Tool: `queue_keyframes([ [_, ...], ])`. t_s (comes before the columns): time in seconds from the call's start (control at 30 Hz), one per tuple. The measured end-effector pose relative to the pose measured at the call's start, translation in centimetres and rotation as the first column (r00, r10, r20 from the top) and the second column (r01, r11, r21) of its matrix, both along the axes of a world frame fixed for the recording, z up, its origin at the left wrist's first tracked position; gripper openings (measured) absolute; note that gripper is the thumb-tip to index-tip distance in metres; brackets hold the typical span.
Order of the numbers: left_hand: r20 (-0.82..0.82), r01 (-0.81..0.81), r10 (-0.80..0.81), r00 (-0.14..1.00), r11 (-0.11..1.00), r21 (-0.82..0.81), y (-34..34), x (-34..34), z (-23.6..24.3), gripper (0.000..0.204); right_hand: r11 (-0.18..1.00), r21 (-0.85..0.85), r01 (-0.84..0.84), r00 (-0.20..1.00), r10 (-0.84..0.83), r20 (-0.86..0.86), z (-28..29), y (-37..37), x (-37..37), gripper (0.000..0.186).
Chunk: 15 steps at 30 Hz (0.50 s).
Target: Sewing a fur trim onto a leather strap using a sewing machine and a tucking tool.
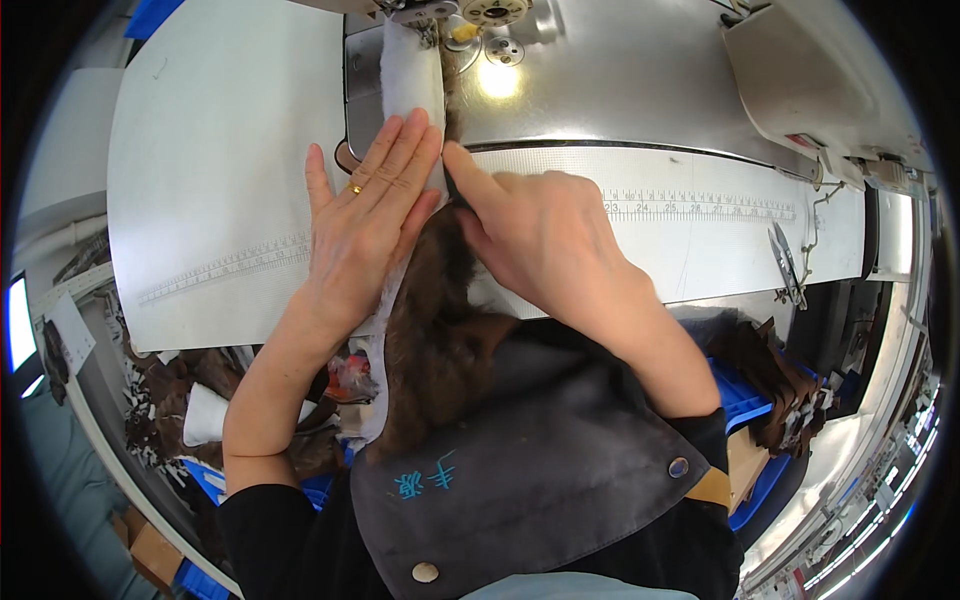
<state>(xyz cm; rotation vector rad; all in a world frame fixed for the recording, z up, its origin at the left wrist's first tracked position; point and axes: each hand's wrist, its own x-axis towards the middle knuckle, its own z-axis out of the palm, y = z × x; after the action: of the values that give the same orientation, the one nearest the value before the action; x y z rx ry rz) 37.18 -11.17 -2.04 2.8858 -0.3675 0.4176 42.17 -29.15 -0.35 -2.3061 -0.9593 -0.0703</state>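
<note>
At the near edge of the sewing machine's metal bed [610, 95], your left hand [365, 230] lies flat, fingers outstretched and little finger spread, on a white strip [412, 75]. A yellow ring [354, 188] circles one finger. Just to its right, your right hand [560, 235] is curled, its index finger extended to the strip's right edge; whether it grips anything, you cannot tell from this angle. The strip runs far, up to the machine's head [420, 10]. Brown fur [430, 320], edged in white at left, trails near, between your forearms to the dark apron [530, 440]. Around you spreads the white table [210, 170], with a printed ruler [700, 205] on the right. Metal snips [785, 262] lie farther right, near the table's edge; beyond the near edge, at right, brown pieces [780, 395] sit by a blue bin [738, 395].
</note>
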Motion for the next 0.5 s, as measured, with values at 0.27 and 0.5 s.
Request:
queue_keyframes([
  [0.27, -0.018, 0.001, -0.001, 1.000, 1.000, 0.017, 0.1, -0.2, 0.1, 0.045, 0.994, -0.037, 0.107, 0.990, -0.110, -0.089, 1.6, -4.5, -0.9, 0.040],
  [0.5, -0.076, -0.002, -0.001, 0.997, 1.000, -0.029, -0.1, 0.0, 0.5, 0.045, 0.988, -0.096, 0.125, 0.992, -0.127, -0.017, -0.4, -0.2, 1.3, 0.036],
])
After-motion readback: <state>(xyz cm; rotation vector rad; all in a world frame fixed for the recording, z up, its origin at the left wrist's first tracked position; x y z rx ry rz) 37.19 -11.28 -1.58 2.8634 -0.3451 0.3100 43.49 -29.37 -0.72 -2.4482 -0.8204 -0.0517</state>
